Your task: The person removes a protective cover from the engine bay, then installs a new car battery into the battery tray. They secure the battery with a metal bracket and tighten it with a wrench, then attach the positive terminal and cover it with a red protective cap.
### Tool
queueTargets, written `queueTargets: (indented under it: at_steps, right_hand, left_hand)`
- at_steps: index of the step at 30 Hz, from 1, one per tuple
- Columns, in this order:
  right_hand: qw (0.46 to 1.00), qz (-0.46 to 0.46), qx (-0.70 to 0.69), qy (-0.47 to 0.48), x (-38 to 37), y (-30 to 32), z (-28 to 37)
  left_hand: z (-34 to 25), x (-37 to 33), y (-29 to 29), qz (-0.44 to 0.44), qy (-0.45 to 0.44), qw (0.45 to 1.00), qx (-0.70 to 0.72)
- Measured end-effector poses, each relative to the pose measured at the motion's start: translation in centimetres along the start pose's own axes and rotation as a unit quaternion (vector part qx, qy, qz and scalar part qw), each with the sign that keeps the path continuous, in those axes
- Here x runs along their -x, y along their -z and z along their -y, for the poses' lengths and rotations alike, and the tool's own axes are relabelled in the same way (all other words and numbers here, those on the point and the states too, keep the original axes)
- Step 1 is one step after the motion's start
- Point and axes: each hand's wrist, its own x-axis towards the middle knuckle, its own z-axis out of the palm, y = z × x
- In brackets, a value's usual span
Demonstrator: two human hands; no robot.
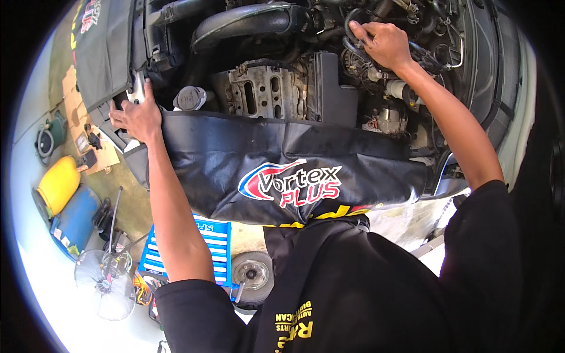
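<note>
My right hand [385, 46] is up at the far right of the engine bay, its fingers curled round a bent black hose [351, 42]. The thumb lies along the hose, and the fingertips are partly hidden. My left hand [139, 117] leans on the bay's front left corner with its fingers spread and nothing in them. Beside its forefinger shows a bare light metal bracket [138, 88]. A round grey cap [189, 98] sits just right of that hand. Between the hands lie a worn metal tray [268, 91] and a black box [335, 97].
A black protective cover [206, 144] hangs over the car's front edge, against my body. Another cover [106, 53] drapes the left fender. Lower left stand a blue drum [79, 215], a yellow container [59, 185], a fan [105, 285], a blue tool cabinet [215, 244] and a wheel [253, 276].
</note>
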Motion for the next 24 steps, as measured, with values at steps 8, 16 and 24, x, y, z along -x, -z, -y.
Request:
queueTargets:
  at_steps: [8, 16, 24]
  right_hand:
    - [1.000, 0.004, 0.005, -0.003, -0.1, 0.3, 0.7]
    - [1.000, 0.012, 0.019, -0.008, 0.1, 0.4, 1.4]
    - [1.000, 0.020, 0.005, -0.002, -0.2, 0.6, 0.7]
  left_hand:
    - [0.0, 0.2, 0.1, 0.008, 0.004, 1.000, 0.019]
    - [0.8, 0.2, -0.1, 0.009, 0.007, 1.000, 0.017]
    - [-0.3, 0.1, 0.2, 0.016, 0.003, 0.999, 0.036]
